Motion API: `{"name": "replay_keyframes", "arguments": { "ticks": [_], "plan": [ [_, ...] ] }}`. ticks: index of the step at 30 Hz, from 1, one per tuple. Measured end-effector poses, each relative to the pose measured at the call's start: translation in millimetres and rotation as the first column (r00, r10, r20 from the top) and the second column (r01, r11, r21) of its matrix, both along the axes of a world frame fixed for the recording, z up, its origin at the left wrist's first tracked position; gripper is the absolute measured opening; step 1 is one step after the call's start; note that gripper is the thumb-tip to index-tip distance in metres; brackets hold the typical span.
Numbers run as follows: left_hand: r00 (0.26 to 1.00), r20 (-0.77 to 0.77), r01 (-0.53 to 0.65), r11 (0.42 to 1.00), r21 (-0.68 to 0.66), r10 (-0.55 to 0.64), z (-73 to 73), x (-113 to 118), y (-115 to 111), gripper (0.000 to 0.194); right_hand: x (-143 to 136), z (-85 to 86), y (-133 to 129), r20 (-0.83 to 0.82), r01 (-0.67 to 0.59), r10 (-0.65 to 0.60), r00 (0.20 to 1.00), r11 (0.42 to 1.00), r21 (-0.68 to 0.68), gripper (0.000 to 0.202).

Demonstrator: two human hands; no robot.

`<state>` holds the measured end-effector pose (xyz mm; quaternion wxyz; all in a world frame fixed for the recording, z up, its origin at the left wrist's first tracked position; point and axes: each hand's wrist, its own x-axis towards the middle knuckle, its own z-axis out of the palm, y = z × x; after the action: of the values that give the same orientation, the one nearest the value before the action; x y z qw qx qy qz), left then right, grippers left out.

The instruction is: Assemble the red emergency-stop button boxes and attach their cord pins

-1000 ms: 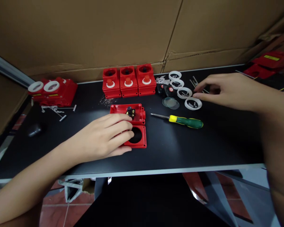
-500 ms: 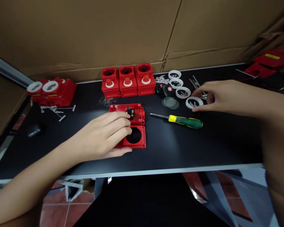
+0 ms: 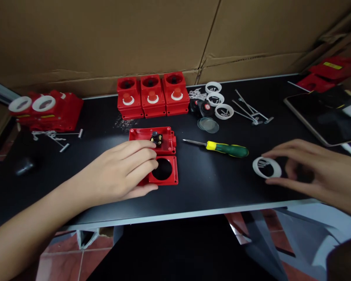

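Note:
My left hand (image 3: 119,168) lies over the left part of an opened red housing, its fingers curled on the red cover (image 3: 176,171) and its thumb along the near edge. The cover has a round hole. Behind it, touching my fingertips, lies the red box base (image 3: 137,134) with a black switch block (image 3: 155,137) inside. My right hand (image 3: 307,171) pinches a white ring (image 3: 276,168) between thumb and fingers at the table's right; small screws show within the ring. Between the hands lies a green and yellow screwdriver (image 3: 229,150), its tip pointing left.
Three red button boxes (image 3: 152,97) stand at the back. More white rings (image 3: 224,111), clear discs (image 3: 207,124) and small metal hammers (image 3: 251,111) lie right of them. Red boxes (image 3: 61,113) sit at left, a phone (image 3: 321,117) at right. Cardboard walls the back.
My right hand has drawn the nearest white ring, with screws within it, away from the others toward the right front. My left hand stays on the red housing. The view has shifted slightly.

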<state>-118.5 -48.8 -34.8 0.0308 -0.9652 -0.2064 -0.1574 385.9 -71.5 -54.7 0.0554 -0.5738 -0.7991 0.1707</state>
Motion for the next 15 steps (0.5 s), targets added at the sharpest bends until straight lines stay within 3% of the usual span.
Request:
{"name": "replay_keyframes", "arguments": {
  "ticks": [3,7,12,15],
  "plan": [
    [1.000,0.003,-0.013,1.000,-0.013,0.013,0.2,0.1,0.4,0.031,-4.9,-0.9,-23.7,0.002,-0.047,0.046,0.999,0.999,0.020,0.061],
    [1.000,-0.023,-0.019,1.000,0.003,0.019,-0.5,-1.6,2.3,0.033,-40.6,-1.7,-36.9,-0.004,-0.227,0.232,0.973,0.955,0.189,0.038],
    [0.998,-0.004,-0.066,0.998,0.010,0.066,-1.8,-1.6,3.9,0.057,-106.0,-1.2,-18.7,0.210,-0.455,0.403,0.891,0.779,0.432,0.047],
    [0.991,0.000,-0.135,0.990,0.048,0.135,-4.2,-2.9,4.6,0.086,-138.0,6.2,6.7,0.328,-0.579,0.477,0.815,0.683,0.445,0.043]
  ]
}}
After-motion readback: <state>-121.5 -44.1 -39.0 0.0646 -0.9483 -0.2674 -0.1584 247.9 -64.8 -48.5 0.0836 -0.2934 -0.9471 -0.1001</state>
